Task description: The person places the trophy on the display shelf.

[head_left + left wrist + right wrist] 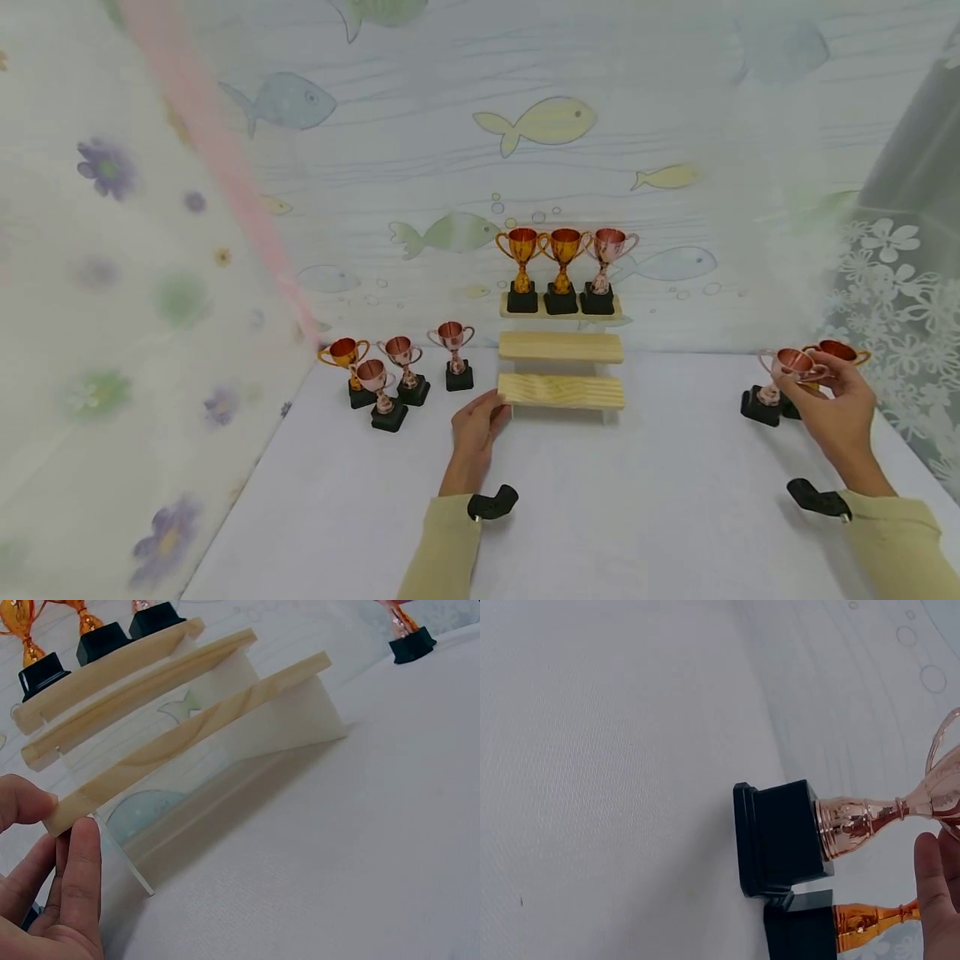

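Note:
My left hand [477,427] pinches the left end of the lowest board of a three-step wooden display stand [561,390]. In the left wrist view the thumb lies on top of that board [187,739], fingers beneath it. Far to the right, my right hand [838,410] holds a rose-gold trophy cup [793,363] by its bowl. Its black base [784,838] shows in the right wrist view, where my fingers [932,881] touch the bowl's underside. Just behind it is a gold trophy [859,926], partly hidden by the hand and the front cup.
On the stand's top step stand two gold trophies [564,250] and one rose-gold trophy [606,250]. Several more trophies, including a gold one [345,353] and a rose-gold one [452,337], stand left of the stand. A patterned curtain [420,150] hangs behind the white table [600,517].

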The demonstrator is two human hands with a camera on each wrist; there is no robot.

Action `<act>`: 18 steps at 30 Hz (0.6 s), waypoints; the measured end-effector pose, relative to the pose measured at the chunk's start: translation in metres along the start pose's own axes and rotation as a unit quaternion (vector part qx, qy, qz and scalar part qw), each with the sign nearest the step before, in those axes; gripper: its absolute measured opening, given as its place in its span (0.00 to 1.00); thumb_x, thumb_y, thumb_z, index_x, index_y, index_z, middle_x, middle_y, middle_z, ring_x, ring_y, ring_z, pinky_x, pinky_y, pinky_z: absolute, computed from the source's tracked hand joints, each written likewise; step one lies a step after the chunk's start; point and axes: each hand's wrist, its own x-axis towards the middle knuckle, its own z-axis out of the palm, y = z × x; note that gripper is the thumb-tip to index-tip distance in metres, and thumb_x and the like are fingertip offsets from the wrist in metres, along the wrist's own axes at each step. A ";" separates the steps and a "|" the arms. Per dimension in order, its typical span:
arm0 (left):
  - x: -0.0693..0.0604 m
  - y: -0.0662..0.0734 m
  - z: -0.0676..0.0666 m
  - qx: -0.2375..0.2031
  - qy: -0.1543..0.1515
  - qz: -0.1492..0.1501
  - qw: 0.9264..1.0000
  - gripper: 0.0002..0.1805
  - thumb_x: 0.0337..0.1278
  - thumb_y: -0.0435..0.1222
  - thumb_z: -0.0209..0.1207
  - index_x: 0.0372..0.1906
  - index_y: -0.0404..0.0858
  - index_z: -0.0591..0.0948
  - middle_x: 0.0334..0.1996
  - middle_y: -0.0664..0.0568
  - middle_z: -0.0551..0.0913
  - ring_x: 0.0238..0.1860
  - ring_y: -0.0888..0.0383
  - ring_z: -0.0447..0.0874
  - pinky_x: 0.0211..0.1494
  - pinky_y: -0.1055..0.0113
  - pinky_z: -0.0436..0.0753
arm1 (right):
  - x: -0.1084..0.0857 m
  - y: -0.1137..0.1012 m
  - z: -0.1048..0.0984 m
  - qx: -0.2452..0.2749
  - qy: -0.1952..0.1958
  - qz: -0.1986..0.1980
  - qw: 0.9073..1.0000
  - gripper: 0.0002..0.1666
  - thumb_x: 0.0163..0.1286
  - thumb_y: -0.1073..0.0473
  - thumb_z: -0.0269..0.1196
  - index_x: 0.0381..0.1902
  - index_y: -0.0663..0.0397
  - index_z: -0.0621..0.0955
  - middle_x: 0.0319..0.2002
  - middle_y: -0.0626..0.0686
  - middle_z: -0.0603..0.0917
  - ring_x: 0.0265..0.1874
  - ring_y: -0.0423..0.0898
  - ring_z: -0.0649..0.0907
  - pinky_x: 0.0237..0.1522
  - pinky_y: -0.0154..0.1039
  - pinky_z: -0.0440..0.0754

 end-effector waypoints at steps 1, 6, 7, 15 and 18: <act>0.000 0.000 0.000 0.000 0.000 -0.001 1.000 0.19 0.60 0.25 0.64 0.56 0.23 0.80 0.42 0.42 0.84 0.40 0.57 0.85 0.47 0.70 0.88 | 0.000 0.000 0.000 -0.006 -0.004 0.005 1.000 0.25 0.61 0.65 0.73 0.55 0.46 0.80 0.38 0.36 0.75 0.38 0.31 0.75 0.36 0.11 0.75; 0.000 -0.001 -0.002 -0.001 -0.004 0.001 1.000 0.20 0.60 0.25 0.64 0.57 0.22 0.79 0.43 0.41 0.84 0.40 0.57 0.85 0.47 0.70 0.88 | 0.000 0.000 0.000 -0.014 -0.028 0.000 1.000 0.24 0.61 0.65 0.73 0.53 0.43 0.79 0.38 0.35 0.75 0.38 0.31 0.74 0.36 0.11 0.75; -0.001 -0.001 -0.002 -0.001 -0.003 0.000 1.000 0.20 0.60 0.25 0.64 0.57 0.23 0.80 0.43 0.41 0.84 0.40 0.57 0.85 0.47 0.70 0.88 | 0.000 0.000 0.000 -0.013 -0.033 -0.006 0.999 0.24 0.61 0.65 0.73 0.51 0.41 0.79 0.38 0.35 0.75 0.38 0.31 0.74 0.36 0.11 0.75; -0.002 -0.001 -0.003 0.007 -0.008 0.005 1.000 0.20 0.62 0.25 0.63 0.58 0.23 0.79 0.42 0.42 0.84 0.40 0.58 0.85 0.47 0.70 0.88 | -0.010 -0.009 0.010 0.013 -0.066 -0.060 0.996 0.24 0.56 0.72 0.74 0.48 0.49 0.81 0.37 0.34 0.78 0.36 0.31 0.77 0.34 0.14 0.79; -0.002 -0.002 -0.003 0.007 -0.009 0.011 1.000 0.20 0.62 0.25 0.63 0.58 0.22 0.79 0.42 0.42 0.84 0.40 0.58 0.85 0.46 0.71 0.88 | -0.015 -0.020 0.017 0.025 -0.080 -0.087 0.993 0.26 0.56 0.75 0.73 0.51 0.54 0.81 0.39 0.35 0.79 0.37 0.32 0.77 0.36 0.15 0.80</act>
